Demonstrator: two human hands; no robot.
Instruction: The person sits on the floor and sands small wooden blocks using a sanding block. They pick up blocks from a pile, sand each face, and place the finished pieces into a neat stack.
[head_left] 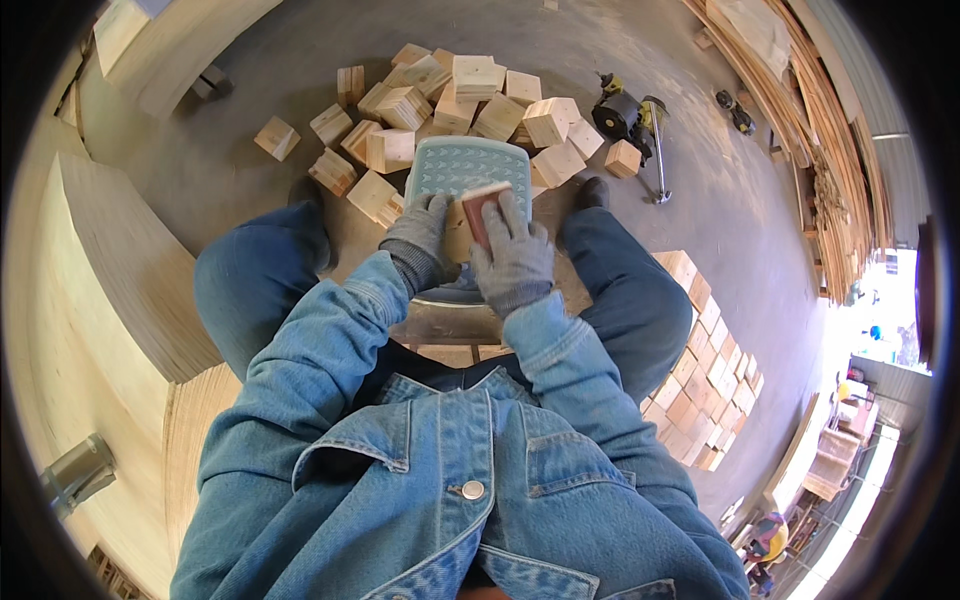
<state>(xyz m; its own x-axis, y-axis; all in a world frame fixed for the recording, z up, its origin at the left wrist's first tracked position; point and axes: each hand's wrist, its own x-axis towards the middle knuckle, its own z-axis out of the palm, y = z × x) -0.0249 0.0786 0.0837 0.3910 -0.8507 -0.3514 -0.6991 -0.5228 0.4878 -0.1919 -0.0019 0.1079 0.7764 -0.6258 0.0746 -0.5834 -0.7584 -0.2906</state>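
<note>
I sit in a denim jacket and grey knit gloves, looking down at my lap. My left hand point(420, 232) grips a small pale wooden block point(457, 232) and steadies it. My right hand point(514, 258) holds a reddish-brown sanding pad point(480, 208) pressed against the block's right side. Both hands hover over a pale green plastic stool point(455, 165) that stands between my knees.
A heap of loose wooden blocks point(455, 105) lies on the concrete floor beyond the stool. Neat rows of blocks point(705, 370) are stacked at my right. A power tool point(625, 115) and a hammer point(660, 170) lie at the upper right. Plywood sheets point(110, 270) stand at the left, timber planks point(810, 130) at the right.
</note>
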